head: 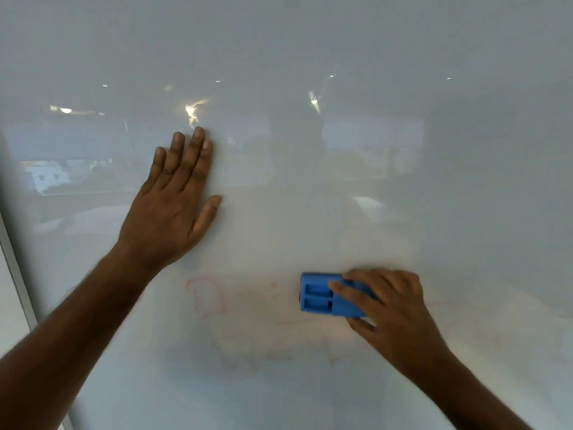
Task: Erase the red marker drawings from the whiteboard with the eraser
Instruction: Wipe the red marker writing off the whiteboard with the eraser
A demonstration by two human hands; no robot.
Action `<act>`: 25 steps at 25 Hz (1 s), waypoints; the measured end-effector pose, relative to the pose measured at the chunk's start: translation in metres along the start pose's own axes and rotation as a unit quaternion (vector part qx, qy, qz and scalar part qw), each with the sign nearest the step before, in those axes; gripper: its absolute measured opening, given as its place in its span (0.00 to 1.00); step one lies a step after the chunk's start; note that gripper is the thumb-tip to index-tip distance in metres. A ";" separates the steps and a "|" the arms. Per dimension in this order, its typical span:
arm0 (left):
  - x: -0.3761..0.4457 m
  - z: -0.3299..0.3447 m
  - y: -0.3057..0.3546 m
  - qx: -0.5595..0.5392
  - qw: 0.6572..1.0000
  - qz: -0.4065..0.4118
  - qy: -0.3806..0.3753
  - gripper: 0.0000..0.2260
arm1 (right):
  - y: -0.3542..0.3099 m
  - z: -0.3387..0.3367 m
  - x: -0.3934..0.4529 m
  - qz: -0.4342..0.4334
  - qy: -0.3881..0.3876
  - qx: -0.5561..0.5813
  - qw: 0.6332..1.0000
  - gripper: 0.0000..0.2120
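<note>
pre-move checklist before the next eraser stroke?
1. Eraser gripped: ok, right hand holds the blue eraser from its right end.
2. Eraser flat on the whiteboard: cannot tell, contact face hidden.
3. Board braced: ok, left hand lies flat, fingers straight, upper left of the eraser.
4. Red marks left: not ok, faint lines remain left of and below the eraser.
5. Path to those marks: ok, left hand sits above them.
6. Marks at the right edge: cannot tell, very faint.

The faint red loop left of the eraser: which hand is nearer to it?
Left, by a little. The left hand lies flat above the red loop; the right hand, holding the eraser, is off to its right.
</note>
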State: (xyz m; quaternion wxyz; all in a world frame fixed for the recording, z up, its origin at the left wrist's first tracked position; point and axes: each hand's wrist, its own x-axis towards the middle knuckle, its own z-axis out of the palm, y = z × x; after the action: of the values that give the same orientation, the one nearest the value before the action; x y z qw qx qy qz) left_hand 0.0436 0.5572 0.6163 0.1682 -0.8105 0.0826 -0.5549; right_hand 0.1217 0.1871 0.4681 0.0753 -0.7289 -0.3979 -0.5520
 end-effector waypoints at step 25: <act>-0.037 0.008 -0.050 -0.006 0.999 0.018 0.050 0.31 | -0.125 0.053 0.080 0.000 -0.021 0.090 0.996 0.31</act>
State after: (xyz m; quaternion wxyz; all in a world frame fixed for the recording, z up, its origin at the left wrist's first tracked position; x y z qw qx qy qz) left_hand 0.0344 0.6165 0.5998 0.1690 -0.7811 0.1093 -0.5911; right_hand 0.0838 0.3398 0.4760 0.1322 -0.7306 -0.4476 -0.4984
